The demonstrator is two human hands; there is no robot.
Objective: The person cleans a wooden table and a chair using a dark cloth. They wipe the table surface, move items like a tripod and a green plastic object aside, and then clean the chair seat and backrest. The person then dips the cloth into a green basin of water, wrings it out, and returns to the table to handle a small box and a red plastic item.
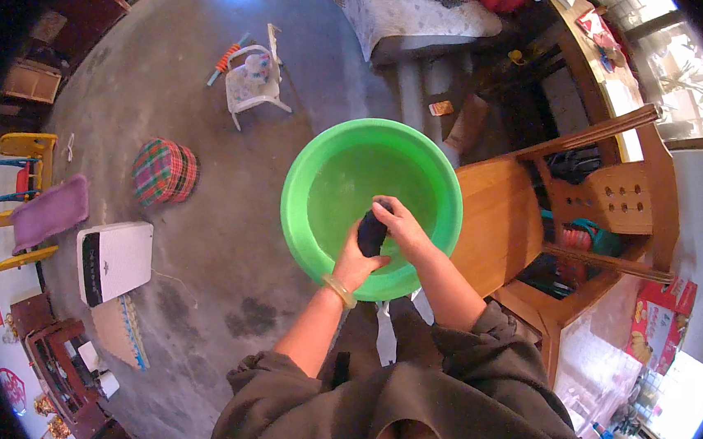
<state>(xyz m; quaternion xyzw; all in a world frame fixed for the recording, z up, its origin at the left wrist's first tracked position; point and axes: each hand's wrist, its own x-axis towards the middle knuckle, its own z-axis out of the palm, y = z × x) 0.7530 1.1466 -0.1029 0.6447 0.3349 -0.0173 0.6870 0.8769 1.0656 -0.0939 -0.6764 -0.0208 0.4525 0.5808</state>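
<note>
Directly before me is a round bright-green plastic basin (295, 215) with what looks like water inside. Over its near half, a dark, compact bundle (373, 230) that looks like wet cloth is held between both hands. My left hand (357, 260) grips its lower left side, thumb pointing right. From the upper right, my right hand (402, 226) closes over the top end, fingers wrapped around it. A pale bangle (339, 291) circles my left wrist. Whether the bundle touches the water, I cannot tell.
A wooden armchair (496, 225) stands close against the basin's right side. On the concrete floor to the left are a plaid round stool (166, 172), a white box-shaped appliance (119, 260) with a cord, and a small white chair (254, 82). A cloth-covered table (417, 20) is ahead.
</note>
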